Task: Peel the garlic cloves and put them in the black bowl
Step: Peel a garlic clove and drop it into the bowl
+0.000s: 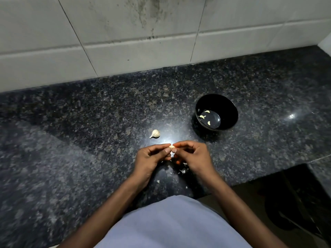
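Garlic clove (172,146) pinched between our left hand (152,158) and right hand (192,157), above the counter (89,140). Peeling seems underway; skin flakes (182,171) lie below. Next: strip remaining skin, carry it right to the black bowl (224,106) holding peeled cloves (206,116). Garlic bulb (155,133) waits nearby.

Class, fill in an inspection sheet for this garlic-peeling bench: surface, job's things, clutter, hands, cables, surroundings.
Surface: dark speckled granite counter, glare spots.
Job's things: black bowl holding three peeled cloves; garlic piece left of the bowl; one clove between the fingertips.
Clutter: skin scraps beneath the hands.
Hands: left hand and right hand both pinch the clove.
Cables: nothing seen.
Surroundings: stained white wall tiles; dark floor at right.
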